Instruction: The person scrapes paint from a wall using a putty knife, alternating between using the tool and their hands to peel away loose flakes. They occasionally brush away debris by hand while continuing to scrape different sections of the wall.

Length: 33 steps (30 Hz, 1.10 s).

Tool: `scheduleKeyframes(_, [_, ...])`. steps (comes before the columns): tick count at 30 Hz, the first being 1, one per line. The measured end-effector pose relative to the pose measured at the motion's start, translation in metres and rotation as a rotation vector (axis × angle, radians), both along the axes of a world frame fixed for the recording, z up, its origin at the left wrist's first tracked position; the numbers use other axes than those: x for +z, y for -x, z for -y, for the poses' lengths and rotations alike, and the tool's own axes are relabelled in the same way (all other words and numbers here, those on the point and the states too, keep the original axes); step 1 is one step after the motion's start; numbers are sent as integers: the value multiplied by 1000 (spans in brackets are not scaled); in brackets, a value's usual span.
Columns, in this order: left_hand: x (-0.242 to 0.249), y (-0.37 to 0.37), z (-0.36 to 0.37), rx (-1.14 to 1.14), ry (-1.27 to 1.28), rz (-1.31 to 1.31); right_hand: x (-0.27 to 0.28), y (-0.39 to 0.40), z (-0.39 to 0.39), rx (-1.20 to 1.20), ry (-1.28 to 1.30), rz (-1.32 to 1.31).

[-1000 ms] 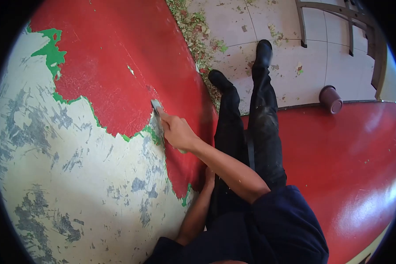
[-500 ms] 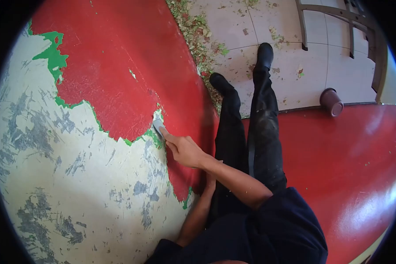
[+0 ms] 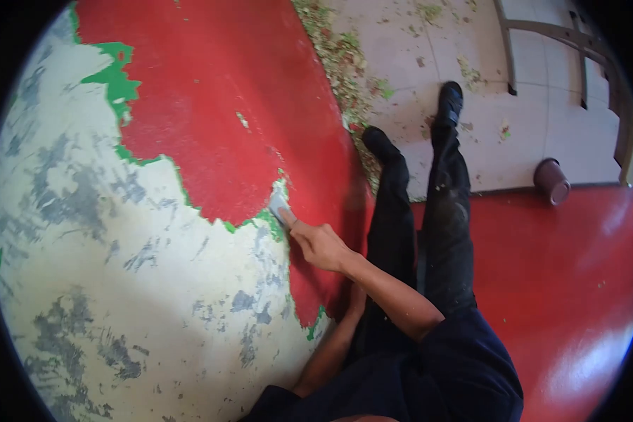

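Observation:
My right hand (image 3: 323, 246) is closed round a scraper (image 3: 280, 205), whose pale grey blade lies against the wall at the ragged edge of the red paint (image 3: 211, 155). Around the blade show a strip of green underlayer (image 3: 266, 224) and a small pale scraped spot just above it. To the left and below spreads bare whitish wall (image 3: 169, 274) with grey patches. My left forearm (image 3: 328, 352) reaches up beside the wall under my right arm; its hand is mostly hidden there, and the fingers do not show.
Paint flakes (image 3: 337, 56) lie along the foot of the wall on the pale floor tiles (image 3: 485, 155). A brownish pot (image 3: 552, 181) lies on its side at the edge of a glossy red surface (image 3: 541, 274). A dark metal frame (image 3: 548, 32) stands at top right.
The view has shifted, so wall, floor and pot appear farther right, and the floor and pot lower. The scraper stays at nearly the same place on the paint edge.

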<state>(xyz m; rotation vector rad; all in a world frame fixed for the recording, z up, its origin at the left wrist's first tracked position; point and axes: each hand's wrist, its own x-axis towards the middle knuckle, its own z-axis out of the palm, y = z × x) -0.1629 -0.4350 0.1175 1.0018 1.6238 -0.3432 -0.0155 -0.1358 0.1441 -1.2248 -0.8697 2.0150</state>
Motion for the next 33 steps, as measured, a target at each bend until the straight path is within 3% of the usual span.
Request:
scheduleKeyframes(8, [7, -27, -17, -101, -44, -87, -13, 12, -4, -131, -195, 9])
scheduleKeyframes(9, [9, -29, -18, -109, -47, -97, -6, 2, -35, 16, -79, 20])
scheduleKeyframes(12, [8, -36, -28, -161, -77, -113, -3, 0, -47, 30, -49, -9])
scheduleKeyframes(13, [4, -35, -33, -189, -96, -123, -17, 12, -12, -146, -239, -7])
scheduleKeyframes(14, [7, -37, -33, -202, -95, -122, -18, 13, -10, -153, -252, 17])
scheduleKeyframes(20, [1, -49, -64, -386, -158, -190, -11, -13, -42, 84, -61, -3])
scheduleKeyframes(22, [-7, -53, -72, -464, -191, -204, -25, 6, 17, -125, -242, -24])
scheduleKeyframes(24, [-10, -57, -72, -537, -240, -228, -14, -5, -5, 62, -70, -9])
scheduleKeyframes(27, [-25, -45, -63, -639, -410, -214, -26, -5, -37, -16, -95, 6])
scheduleKeyframes(29, [-50, -7, -30, -1575, -323, -538, -21, -11, -9, -5, -131, -39])
scheduleKeyframes(31, [-30, -31, -59, -983, -258, -348, -9, -27, -11, 155, -33, -56])
scheduleKeyframes(33, [-11, -50, -84, -732, -180, -279, -8, -24, -9, 180, -22, -54])
